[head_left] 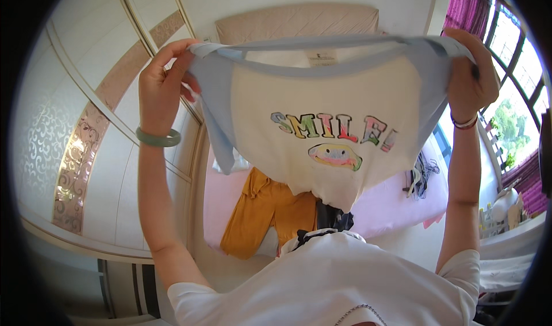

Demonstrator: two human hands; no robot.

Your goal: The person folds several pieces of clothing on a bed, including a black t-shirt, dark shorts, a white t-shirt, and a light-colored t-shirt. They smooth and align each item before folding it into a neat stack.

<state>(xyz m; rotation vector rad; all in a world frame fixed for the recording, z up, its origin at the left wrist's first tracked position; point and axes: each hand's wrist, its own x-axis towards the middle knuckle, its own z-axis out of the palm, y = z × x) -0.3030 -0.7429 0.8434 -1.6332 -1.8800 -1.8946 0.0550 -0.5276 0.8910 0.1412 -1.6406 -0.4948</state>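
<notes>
A white T-shirt (261,99) with light blue sleeves and collar hangs stretched out in front of me, with colourful lettering and a smiley print on its chest. My left hand (167,84) grips it at the left shoulder, thumb and fingers pinched on the blue cloth. At the other shoulder my right hand (472,76) is closed on the cloth, its fingers partly hidden. Below the shirt, mustard-yellow trousers (259,214) lie on a pink-covered bed (397,211). Some dark cloth (328,214) shows beside the trousers.
A padded beige headboard (296,22) stands behind the bed. A tangle of dark cords (422,176) lies on the bed's right side. Sliding wardrobe doors (109,148) rise on the left. On the right are a window (514,102) and purple curtains (467,7).
</notes>
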